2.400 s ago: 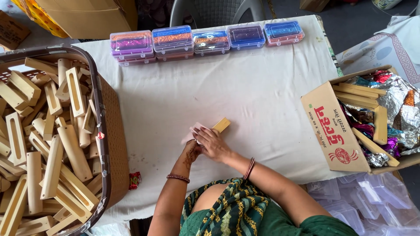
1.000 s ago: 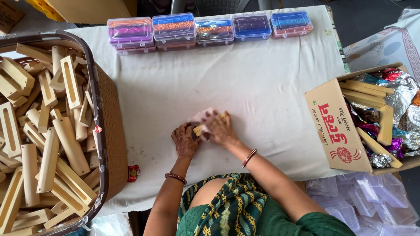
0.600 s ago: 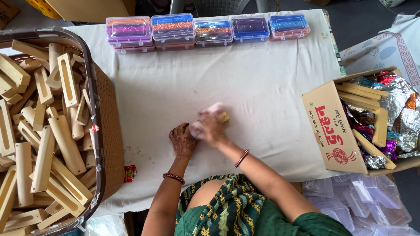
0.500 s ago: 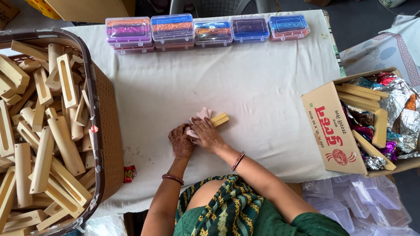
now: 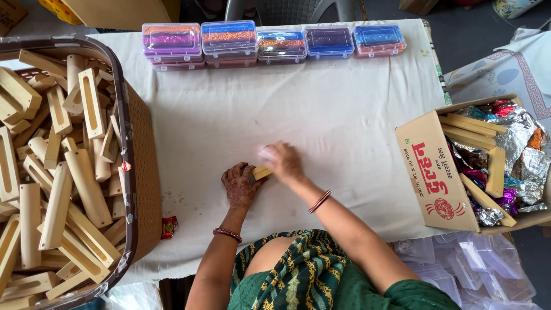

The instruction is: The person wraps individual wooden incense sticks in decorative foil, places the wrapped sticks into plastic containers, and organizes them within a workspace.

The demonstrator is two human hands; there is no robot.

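wooden block (image 5: 262, 171) is pinched between left hand (image 5: 241, 185) and right hand (image 5: 282, 162) mid-rubbing on the white tablecloth (image 5: 344, 115); turning it next needs a steady grip.

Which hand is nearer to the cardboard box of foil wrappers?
Right. The right hand sits mid-table on the wooden block, on the side toward the cardboard box; the left hand grips the block's far end.

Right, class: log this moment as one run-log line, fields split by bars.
left hand: holds wooden block | right hand: on block, pale pink item under fingers | surface: white cloth | left: basket of blocks | right: cardboard box
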